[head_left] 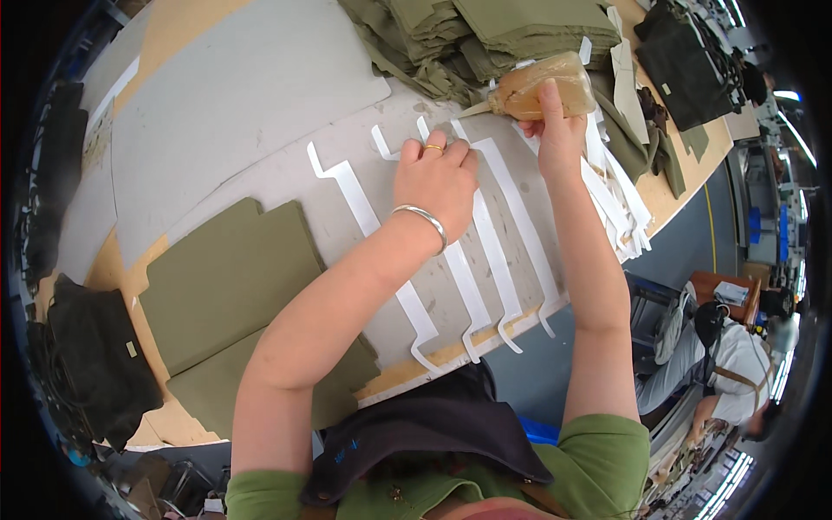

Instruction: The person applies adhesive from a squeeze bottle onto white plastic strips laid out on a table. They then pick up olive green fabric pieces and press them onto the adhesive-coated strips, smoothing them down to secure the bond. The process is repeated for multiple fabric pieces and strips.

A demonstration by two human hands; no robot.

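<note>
My right hand (pixel 559 130) is wrapped round a clear squeeze bottle (pixel 524 91) of amber liquid, likely glue. Its tapered nozzle points left, toward the fingers of my left hand (pixel 438 182). That hand is closed and knuckles-up on the table, over the upper parts of the middle white strips; its fingertips are hidden, so what they pinch, if anything, does not show. Several white strips (pixel 360 195) with bent ends lie side by side, their lower ends reaching the near table edge. Left of them are flat olive fabric panels (pixel 230 277).
Stacked olive fabric (pixel 537 35) sits at the far side, behind the bottle. A bundle of loose white strips (pixel 611 195) lies by the right edge. Dark bundles rest at far right (pixel 689 65) and near left (pixel 100 360). Another person (pixel 737 373) sits off to the right.
</note>
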